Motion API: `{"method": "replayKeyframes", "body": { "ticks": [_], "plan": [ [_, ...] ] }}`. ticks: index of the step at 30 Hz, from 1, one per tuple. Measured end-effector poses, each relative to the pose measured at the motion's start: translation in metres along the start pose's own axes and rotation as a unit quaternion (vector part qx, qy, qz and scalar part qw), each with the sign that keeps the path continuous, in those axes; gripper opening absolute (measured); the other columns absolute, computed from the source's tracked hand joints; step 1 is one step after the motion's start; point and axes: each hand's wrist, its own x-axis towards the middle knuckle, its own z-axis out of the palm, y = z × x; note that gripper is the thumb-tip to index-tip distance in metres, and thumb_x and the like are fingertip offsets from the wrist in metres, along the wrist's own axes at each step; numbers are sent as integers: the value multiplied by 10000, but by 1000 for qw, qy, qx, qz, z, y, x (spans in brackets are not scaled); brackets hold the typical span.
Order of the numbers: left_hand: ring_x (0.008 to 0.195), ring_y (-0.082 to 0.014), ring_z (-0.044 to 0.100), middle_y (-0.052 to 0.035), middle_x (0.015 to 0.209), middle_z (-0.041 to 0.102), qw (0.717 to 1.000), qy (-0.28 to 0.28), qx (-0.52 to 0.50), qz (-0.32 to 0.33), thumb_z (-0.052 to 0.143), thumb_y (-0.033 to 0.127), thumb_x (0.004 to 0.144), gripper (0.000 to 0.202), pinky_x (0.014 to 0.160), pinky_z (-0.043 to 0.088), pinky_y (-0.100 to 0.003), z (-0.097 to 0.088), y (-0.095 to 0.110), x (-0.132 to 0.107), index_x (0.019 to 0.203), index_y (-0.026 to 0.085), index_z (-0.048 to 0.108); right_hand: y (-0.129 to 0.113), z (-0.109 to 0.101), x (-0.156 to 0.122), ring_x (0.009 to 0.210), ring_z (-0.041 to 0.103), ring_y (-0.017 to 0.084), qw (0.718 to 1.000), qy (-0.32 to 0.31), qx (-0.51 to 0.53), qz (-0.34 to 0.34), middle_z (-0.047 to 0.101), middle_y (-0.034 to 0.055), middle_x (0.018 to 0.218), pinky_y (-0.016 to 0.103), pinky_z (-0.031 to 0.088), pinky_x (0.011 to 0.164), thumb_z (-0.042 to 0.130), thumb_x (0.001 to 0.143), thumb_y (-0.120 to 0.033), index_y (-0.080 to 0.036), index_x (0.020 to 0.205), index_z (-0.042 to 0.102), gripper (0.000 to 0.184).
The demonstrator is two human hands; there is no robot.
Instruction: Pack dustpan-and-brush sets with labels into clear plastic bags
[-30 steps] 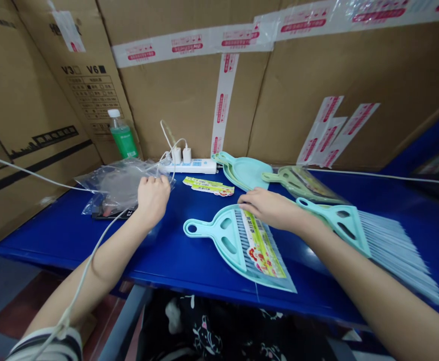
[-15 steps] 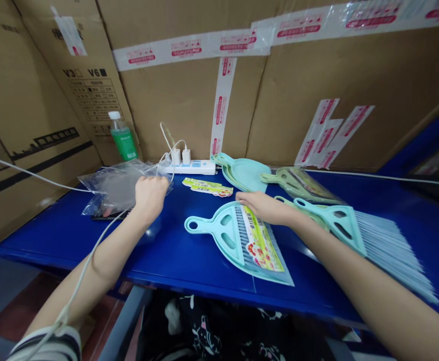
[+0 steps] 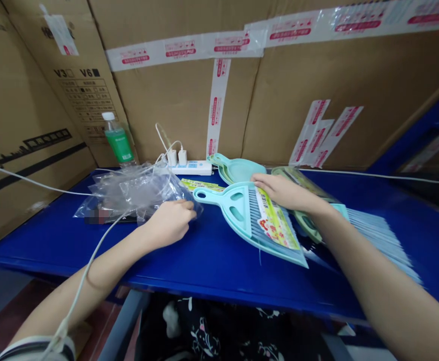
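My left hand (image 3: 171, 220) is closed on a clear plastic bag (image 3: 144, 188), drawn off a pile of such bags at the left of the blue table (image 3: 211, 255). My right hand (image 3: 281, 190) grips the far edge of a teal dustpan (image 3: 242, 213) that has a brush and a colourful label card (image 3: 275, 225) lying in it. The dustpan is raised and tilted, its handle pointing left toward the bag.
A white power strip (image 3: 189, 167) with chargers, a green bottle (image 3: 117, 140), loose label cards (image 3: 200, 184), stacked teal dustpans (image 3: 238, 170), a bagged green set (image 3: 298, 178) and a brush with pale bristles (image 3: 377, 235) lie around. Cardboard boxes wall the back. A white cable (image 3: 91, 250) runs along my left arm.
My left hand pulled a bag off the pile toward the table's middle. My right hand lifted the dustpan set off the table and carried it back and leftward.
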Motion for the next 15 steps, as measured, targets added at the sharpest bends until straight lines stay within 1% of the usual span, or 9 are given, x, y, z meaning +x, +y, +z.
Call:
{"method": "replayKeyframes", "body": {
  "ticks": [3,5,7,10,12,14,15],
  "plan": [
    [811,-196,626,-44,859,649,995,7,-68,71,492,39,738,274,670,471,-277,-1,4,-5,872,179,685,7,-2,-1,572,505,176,1000,14,7,-2,481,-14,591,310,390,570,298,875,-276,-249,673,339,208],
    [787,-162,620,-14,835,643,984,12,-126,123,509,33,736,268,679,462,-250,-3,7,-9,853,197,686,9,-3,-1,580,514,181,1000,13,9,5,497,-7,600,313,386,568,305,874,-277,-248,673,345,207],
    [772,-138,614,7,814,638,970,6,-177,170,519,23,738,265,688,455,-227,-6,10,-12,836,206,683,9,-3,-1,595,520,187,1000,8,4,20,505,1,611,319,386,580,304,869,-278,-247,670,343,205],
    [744,-118,614,11,817,637,952,-12,-225,207,538,61,789,211,667,452,-205,-9,11,-14,861,201,678,8,-4,-1,629,532,196,999,-10,-1,30,523,17,642,328,392,609,288,867,-289,-246,671,352,211],
    [783,-118,629,-3,894,653,950,-7,-234,207,508,104,852,201,682,464,-205,-8,10,-13,928,195,670,8,-3,-1,662,542,202,999,-25,-4,24,545,33,681,334,399,633,276,866,-297,-244,673,367,219],
    [935,-140,629,-23,1071,654,955,14,-215,203,441,78,882,291,776,479,-230,-4,8,-11,1058,202,637,9,-3,0,687,545,207,999,-39,-9,20,559,48,712,339,405,654,266,863,-297,-243,673,376,226],
    [1028,-156,605,-30,1173,631,959,26,-194,203,415,43,874,361,836,475,-256,-2,7,-9,1133,208,604,10,-3,0,695,544,208,999,-46,-12,22,560,52,719,341,407,663,262,861,-294,-243,671,377,228]
  ]
}}
